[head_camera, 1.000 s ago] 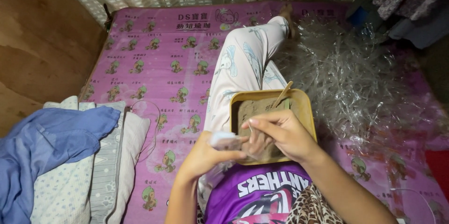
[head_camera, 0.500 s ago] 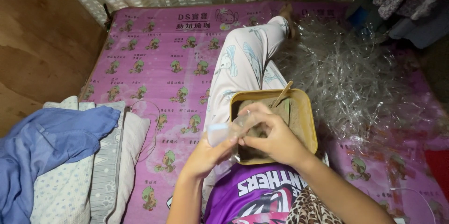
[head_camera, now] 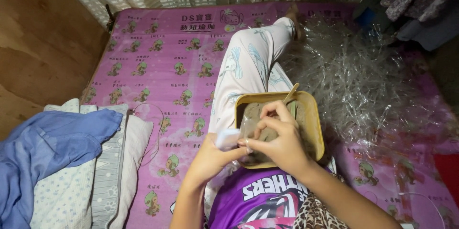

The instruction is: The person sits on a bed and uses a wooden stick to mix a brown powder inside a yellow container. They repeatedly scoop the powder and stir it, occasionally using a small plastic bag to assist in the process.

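I see a small clear plastic bag (head_camera: 248,131) pinched between both hands, over the near-left corner of the square yellow tray (head_camera: 313,128) on my lap. My right hand (head_camera: 282,140) curls its fingers onto the bag's upper edge; my left hand (head_camera: 215,155) grips it from below, with a small white piece (head_camera: 227,139) under its thumb. Just beyond my fingertips, greyish-brown material (head_camera: 256,111) fills the tray, a wooden stick (head_camera: 290,93) leaning on its far rim. Right of the hands lies a heap of clear plastic wrappers (head_camera: 363,80); left, bedding (head_camera: 62,162).
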